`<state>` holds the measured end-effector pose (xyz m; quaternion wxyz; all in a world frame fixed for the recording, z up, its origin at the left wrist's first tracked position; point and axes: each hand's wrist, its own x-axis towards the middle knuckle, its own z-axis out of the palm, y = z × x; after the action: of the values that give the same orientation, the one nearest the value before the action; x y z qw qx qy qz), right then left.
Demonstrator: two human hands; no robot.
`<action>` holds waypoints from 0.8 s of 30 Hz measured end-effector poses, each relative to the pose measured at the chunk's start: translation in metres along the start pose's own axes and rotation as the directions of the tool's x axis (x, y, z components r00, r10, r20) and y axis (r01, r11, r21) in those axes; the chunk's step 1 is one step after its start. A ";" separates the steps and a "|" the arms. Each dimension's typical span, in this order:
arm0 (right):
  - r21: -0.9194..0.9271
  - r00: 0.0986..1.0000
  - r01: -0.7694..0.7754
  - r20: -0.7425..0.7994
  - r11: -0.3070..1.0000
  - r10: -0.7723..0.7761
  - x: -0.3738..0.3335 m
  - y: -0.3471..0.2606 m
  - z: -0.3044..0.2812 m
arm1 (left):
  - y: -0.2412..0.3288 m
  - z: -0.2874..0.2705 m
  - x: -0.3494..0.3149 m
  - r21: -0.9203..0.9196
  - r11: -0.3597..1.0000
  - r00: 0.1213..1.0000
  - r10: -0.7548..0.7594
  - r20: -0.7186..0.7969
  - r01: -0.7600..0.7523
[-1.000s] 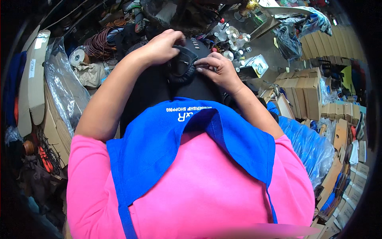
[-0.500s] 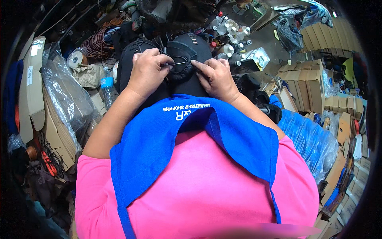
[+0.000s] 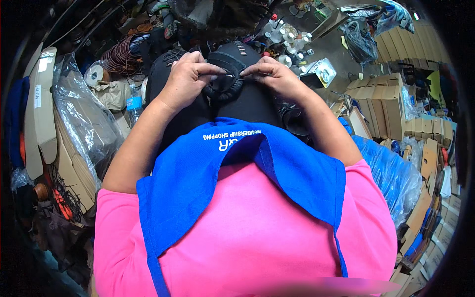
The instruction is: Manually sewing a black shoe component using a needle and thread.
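Observation:
Across my black-clad lap lies a black, shoe-like piece (image 3: 226, 59) with an opening and a thick, gathered rim. Over the opening, my left hand (image 3: 190, 76) has thumb and fingers pinched together, pointing right. A thin, light needle (image 3: 230, 75) shows at its fingertips; most of its length is hidden. My right hand (image 3: 272, 74) is closed too, pinching at the right edge of the black piece. What exactly lies between its fingertips is too small to make out. Any thread on the needle is not visible.
Left of my legs are a plastic bottle (image 3: 133, 105), a white spool (image 3: 95, 74) and cardboard sheets under clear plastic (image 3: 89, 114). Several small bottles (image 3: 289, 37) stand ahead on the right. Stacked cardboard boxes (image 3: 378, 99) and a blue plastic-wrapped bundle (image 3: 386, 171) lie right.
Less of the needle shows between my hands. My left fingers have stretched rightward over the opening, and my right hand has shifted slightly, its wrist and forearm raised.

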<state>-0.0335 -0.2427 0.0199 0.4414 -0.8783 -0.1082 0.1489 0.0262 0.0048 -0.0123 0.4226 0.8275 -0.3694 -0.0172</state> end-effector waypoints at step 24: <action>0.053 0.995 -0.024 0.095 0.998 0.019 0.007 0.003 -0.009 | 0.003 0.005 0.004 0.004 0.999 0.998 0.042 0.045 -0.043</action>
<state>-0.0232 -0.2492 0.0213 0.4577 -0.8591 -0.1152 0.1978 0.0259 -0.0023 -0.0126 0.4122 0.8199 -0.3963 -0.0259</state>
